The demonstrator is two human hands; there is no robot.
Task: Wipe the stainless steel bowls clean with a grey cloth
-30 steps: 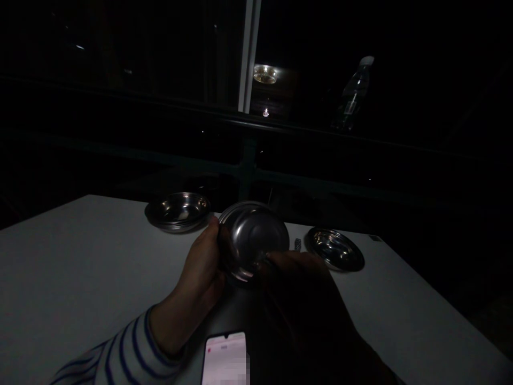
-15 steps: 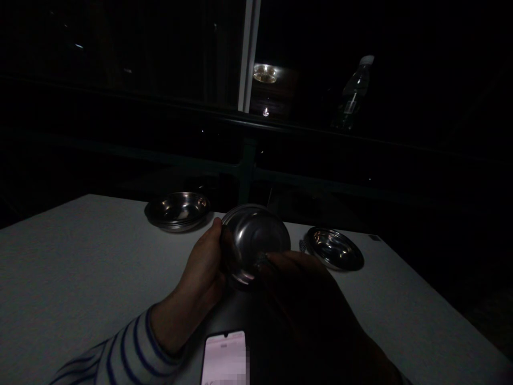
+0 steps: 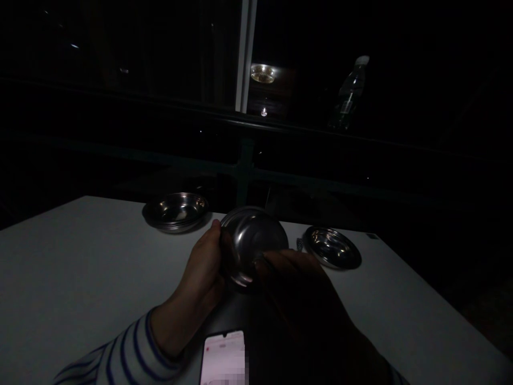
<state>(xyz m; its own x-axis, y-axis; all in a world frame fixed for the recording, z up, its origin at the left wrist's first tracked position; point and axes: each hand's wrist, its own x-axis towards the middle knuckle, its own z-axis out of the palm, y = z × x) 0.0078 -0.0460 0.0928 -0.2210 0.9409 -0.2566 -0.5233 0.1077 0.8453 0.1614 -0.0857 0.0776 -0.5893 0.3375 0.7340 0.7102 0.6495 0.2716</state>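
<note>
White bench [image 3: 80, 278] had a tilted metal bowl [image 3: 256, 230] held over it, left hand [image 3: 200, 267] gripping the bowl's edge, right hand [image 3: 308, 289] at its lower right, way too dark to tell if those fingers [image 3: 282, 261] pinched anything.

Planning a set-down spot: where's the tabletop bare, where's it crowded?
Left: tabletop between the left bowl and the striped sleeve looks bare. Right: the patch between the right bowl, right hand and tabletop's right edge does too. Crowded: the middle, with held bowl, left hand and phone; shadow below the hands hides detail.
</note>
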